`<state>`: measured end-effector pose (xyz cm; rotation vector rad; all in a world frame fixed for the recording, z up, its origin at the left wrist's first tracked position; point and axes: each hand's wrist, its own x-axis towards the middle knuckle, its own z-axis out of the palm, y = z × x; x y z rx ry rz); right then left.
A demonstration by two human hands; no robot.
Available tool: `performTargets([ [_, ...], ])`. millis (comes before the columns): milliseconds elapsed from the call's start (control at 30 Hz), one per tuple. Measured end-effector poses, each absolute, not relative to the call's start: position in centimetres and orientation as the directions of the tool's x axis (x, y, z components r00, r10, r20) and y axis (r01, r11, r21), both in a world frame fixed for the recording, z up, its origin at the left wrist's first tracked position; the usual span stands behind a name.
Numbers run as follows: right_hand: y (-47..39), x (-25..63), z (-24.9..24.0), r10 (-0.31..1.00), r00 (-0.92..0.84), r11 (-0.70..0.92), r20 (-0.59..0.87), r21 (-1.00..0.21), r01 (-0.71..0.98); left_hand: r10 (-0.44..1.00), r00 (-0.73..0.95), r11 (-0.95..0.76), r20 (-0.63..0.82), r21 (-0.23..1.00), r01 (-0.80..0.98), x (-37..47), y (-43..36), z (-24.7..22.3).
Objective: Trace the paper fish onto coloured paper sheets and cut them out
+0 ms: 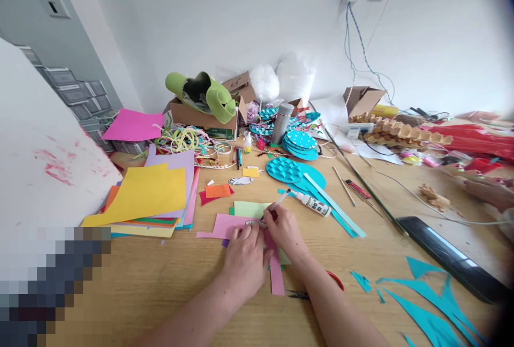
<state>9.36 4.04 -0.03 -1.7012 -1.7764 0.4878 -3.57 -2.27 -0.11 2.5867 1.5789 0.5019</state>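
White pen [280, 200] is in the right hand [286, 232], pinched between thumb and fingers, tip down at a small pale cutout [254, 223] on the pink paper [229, 225]. The left hand [244, 262] presses flat beside it, fingers close together, thumb apart, pinching nothing. Looks like the step in hand is marking around that cutout; the next stroke calls for a light pen and a cutout that doesn't slip. The left fingers crowd its near edge, so the line there is tight. Green paper [251, 208] peeks out beyond the pink, and the glue [317, 205] lies just past the right hand, by the teal strips [339, 205]. Scissors [299, 294] sit partly under the right forearm, awkward to reach. Off to the left, there's the paper stack [148, 191]; on the right, teal scraps [425, 309].
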Motion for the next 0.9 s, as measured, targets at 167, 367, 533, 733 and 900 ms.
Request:
performTargets([
  [167,4.0,9.3,0.0,0.986,0.026,0.093,0.167,-0.663,0.743,0.874,0.422,-0.471,0.24,0.213,0.856,-3.6,-2.2,-0.2],
  [367,4.3,9.8,0.0,0.989,0.04,0.064,0.142,-0.657,0.751,0.87,0.419,-0.474,0.26,0.212,0.854,-3.5,-2.2,-0.1],
  [533,4.5,10.3,0.2,0.989,0.052,0.042,0.136,-0.613,0.789,0.869,0.415,-0.473,0.268,0.211,0.855,-3.5,-2.2,-0.2],
  [733,4.7,10.8,0.7,0.996,0.015,0.04,0.085,-0.61,0.791,0.87,0.416,-0.471,0.266,0.197,0.86,-3.4,-2.2,-0.5],
  [900,4.9,11.1,1.2,0.997,-0.047,0.071,0.055,-0.62,0.782,0.872,0.43,-0.473,0.234,0.17,0.865,-3.4,-2.3,0.2],
])
